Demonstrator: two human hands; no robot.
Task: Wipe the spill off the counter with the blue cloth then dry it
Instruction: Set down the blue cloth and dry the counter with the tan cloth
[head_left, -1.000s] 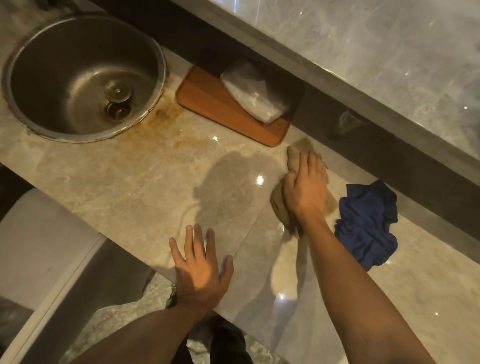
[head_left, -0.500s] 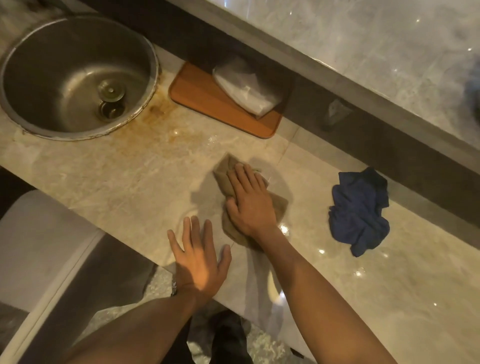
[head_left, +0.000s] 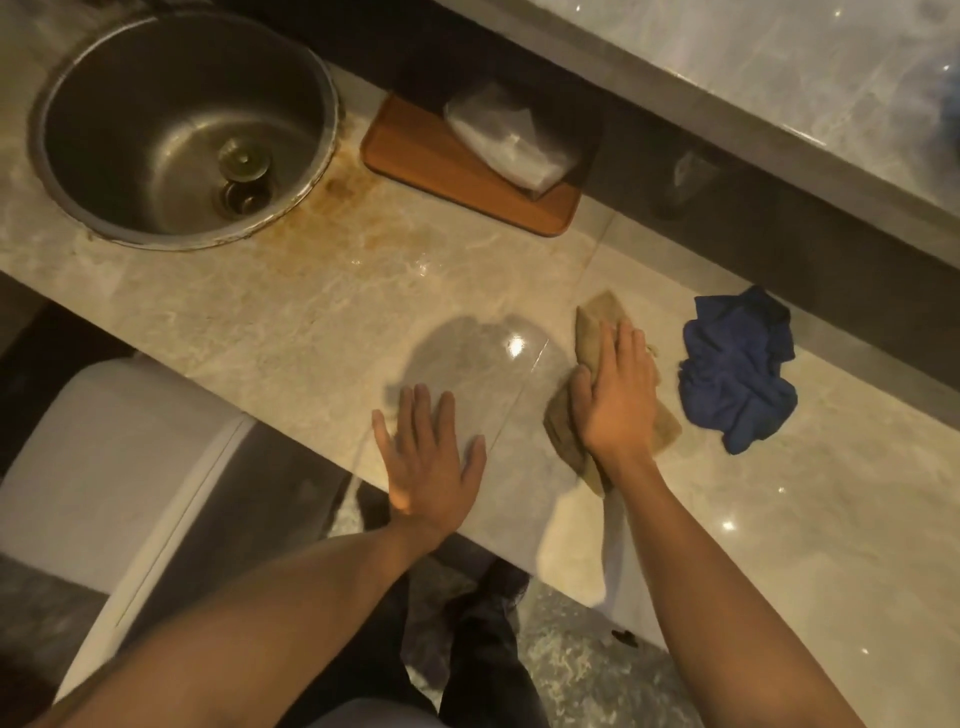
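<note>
The blue cloth (head_left: 737, 371) lies crumpled and untouched on the glossy marble counter (head_left: 270, 322), near the dark back wall at the right. My right hand (head_left: 615, 392) presses flat on a tan cloth (head_left: 597, 325) just left of the blue one; the tan cloth sticks out beyond my fingers and beside my wrist. My left hand (head_left: 428, 460) rests palm down with fingers spread at the counter's front edge, holding nothing. A wet sheen shows on the counter between my hands.
A round steel sink (head_left: 182, 130) is set into the counter at the far left, with brown stains beside its rim. A wooden board (head_left: 415, 161) with a clear plastic bag (head_left: 511, 140) on it lies against the back wall. A white bin (head_left: 114, 467) stands below the counter.
My right hand slid the tan cloth left toward the counter's middle, then back right next to the blue cloth. My left hand stayed planted at the front edge.
</note>
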